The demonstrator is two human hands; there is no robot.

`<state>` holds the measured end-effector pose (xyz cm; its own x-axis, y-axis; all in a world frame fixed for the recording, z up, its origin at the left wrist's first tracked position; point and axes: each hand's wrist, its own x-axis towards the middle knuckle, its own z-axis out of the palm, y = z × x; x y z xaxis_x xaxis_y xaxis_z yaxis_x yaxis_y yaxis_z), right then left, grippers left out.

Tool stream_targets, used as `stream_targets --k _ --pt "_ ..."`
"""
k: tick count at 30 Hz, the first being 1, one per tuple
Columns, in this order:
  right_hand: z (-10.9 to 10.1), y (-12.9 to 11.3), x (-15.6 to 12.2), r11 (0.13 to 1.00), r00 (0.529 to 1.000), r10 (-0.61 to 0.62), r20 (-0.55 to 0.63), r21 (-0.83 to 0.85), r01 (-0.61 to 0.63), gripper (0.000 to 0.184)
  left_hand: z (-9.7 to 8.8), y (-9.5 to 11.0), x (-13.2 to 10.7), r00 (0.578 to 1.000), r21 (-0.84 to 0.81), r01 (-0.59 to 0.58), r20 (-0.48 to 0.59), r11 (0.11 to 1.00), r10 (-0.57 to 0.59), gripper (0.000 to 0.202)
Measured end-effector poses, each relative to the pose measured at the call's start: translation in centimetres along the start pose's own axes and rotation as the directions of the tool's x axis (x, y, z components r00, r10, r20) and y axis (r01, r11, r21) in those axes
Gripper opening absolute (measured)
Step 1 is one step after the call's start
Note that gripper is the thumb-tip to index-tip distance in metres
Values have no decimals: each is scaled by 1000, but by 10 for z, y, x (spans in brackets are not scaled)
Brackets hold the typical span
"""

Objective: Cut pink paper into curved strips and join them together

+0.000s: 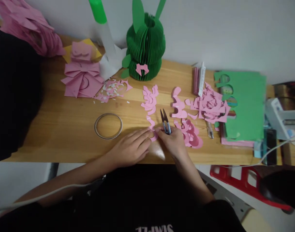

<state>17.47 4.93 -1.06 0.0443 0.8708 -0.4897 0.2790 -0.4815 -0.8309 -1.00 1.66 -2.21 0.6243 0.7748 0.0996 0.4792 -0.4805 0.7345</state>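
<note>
A wavy pink paper cutout [151, 121] lies on the table in front of me. My left hand [135, 147] has its fingers together on the cutout's lower part, hiding some of it. Fingertips of my right hand [173, 141] meet the same piece from the right. Thread snips [165, 121] with dark blades and blue handles stick out of my right hand, blades pointing away from me. Just beyond lie several stacked pink cutouts [149, 98]. More curled pink cutouts [192, 135] sit right beside my right hand, below another wavy pink piece [178, 104].
A metal ring [108, 126] rests left of my hands. Behind stands a green honeycomb-paper figure [146, 48], near pink and white scraps [113, 88]. Pink offcuts [211, 104], a glue tube [202, 79], a craft knife [209, 130] and green sheets [249, 106] occupy the right.
</note>
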Motion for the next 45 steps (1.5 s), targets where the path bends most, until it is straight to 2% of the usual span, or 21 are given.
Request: stream_targets --k 3,6,9,13,21,29,33,37,41,43,45 --pt "3 -1 0 1000 1000 -15 12 -17 15 17 2 -2 0 998 156 -64 13 986 63 29" --pt "5 -3 0 998 1000 -1 -13 -69 0 16 3 -3 -2 986 336 -152 -14 929 166 31" --pt "8 -6 -1 991 999 6 -33 -134 -10 15 2 -3 -2 976 417 -178 -37 891 213 31" --pt "12 -7 -3 976 997 -14 -73 -218 -2 14 4 -3 -2 972 430 -185 -49 883 228 30" --pt "14 -3 -7 946 989 -108 -101 -316 72 17 6 -6 -4 977 415 -197 6 888 214 38" --pt "17 -2 -8 896 977 -172 -123 -432 104 15 11 -5 -6 978 476 -192 15 859 210 31" --pt "18 -2 -9 896 972 -184 -145 -431 106 14 14 -3 -6 978 490 -183 5 852 207 30" --pt "15 -4 -8 938 973 -116 -199 -343 42 14 13 -1 -4 974 509 -186 -15 841 225 31" --pt "9 -4 -5 975 980 -64 -189 -222 21 12 7 0 0 980 392 -134 -85 910 181 38" --pt "5 -2 -3 989 982 -67 -177 -145 42 13 3 0 3 987 224 -32 -144 974 65 43" --pt "1 1 -3 998 987 -50 -152 -48 44 16 -1 0 5 977 -17 80 -196 997 -82 46"
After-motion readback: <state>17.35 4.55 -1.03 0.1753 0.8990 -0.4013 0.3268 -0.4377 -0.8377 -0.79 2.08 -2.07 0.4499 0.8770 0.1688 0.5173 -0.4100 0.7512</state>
